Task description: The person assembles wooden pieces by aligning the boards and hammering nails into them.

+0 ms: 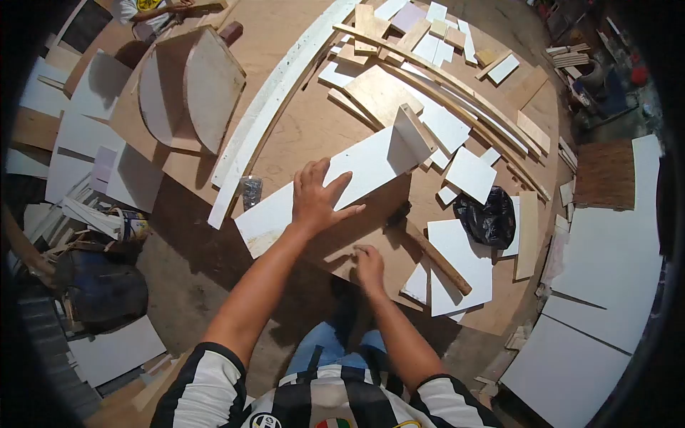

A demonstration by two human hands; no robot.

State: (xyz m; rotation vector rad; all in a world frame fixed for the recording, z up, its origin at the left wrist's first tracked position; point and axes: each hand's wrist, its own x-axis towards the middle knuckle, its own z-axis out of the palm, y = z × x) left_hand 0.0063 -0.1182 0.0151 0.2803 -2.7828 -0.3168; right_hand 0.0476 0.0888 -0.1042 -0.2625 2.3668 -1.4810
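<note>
Round badge (265, 421) on the striped shirt (325, 392): light and dark marks, cut off at the bottom edge, not legible.
Patch (333, 424) on the same shirt: green, white and red, wording unreadable.
Yellow print (148, 3) on the other person's shirt (126, 9): cut off, unreadable.
Container (134, 225) at left: coloured markings, too small to read.

Long white board (360, 162), stained near end, slanted across worktop (303, 132) under my left hand (314, 198); short end piece (412, 134) stands upright at far end.
</note>
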